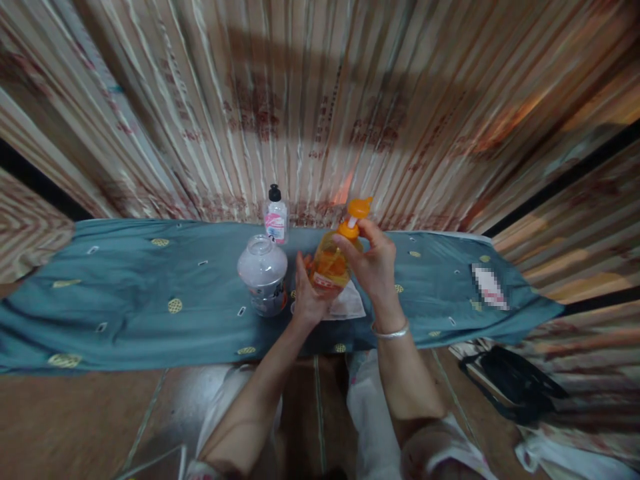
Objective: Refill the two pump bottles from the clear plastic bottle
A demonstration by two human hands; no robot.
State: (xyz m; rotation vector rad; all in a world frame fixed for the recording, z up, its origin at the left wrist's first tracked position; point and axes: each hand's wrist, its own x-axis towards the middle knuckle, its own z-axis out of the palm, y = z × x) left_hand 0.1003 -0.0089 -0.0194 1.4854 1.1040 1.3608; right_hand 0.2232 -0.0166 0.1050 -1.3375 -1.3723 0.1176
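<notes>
An amber pump bottle (333, 261) with an orange pump head (359, 208) is tilted to the right above the cloth-covered table. My left hand (314, 297) is wrapped round its lower part from the left and below. At the neck, just under the pump head, the fingers of my right hand (376, 257) grip the orange collar. A wide clear jar (263, 277), open at the top, stands left of my left hand. Behind that jar is a clear bottle (276, 217) with a black cap and a pink label. Part of a white cloth or paper (347, 305) lies beneath the bottle.
A teal patterned cloth (135, 287) covers the long narrow table. Pleated curtains (310, 100) hang behind it and at the sides. A small pixelated item (490, 287) lies at the right end. On the floor at right is a black bag (515, 380).
</notes>
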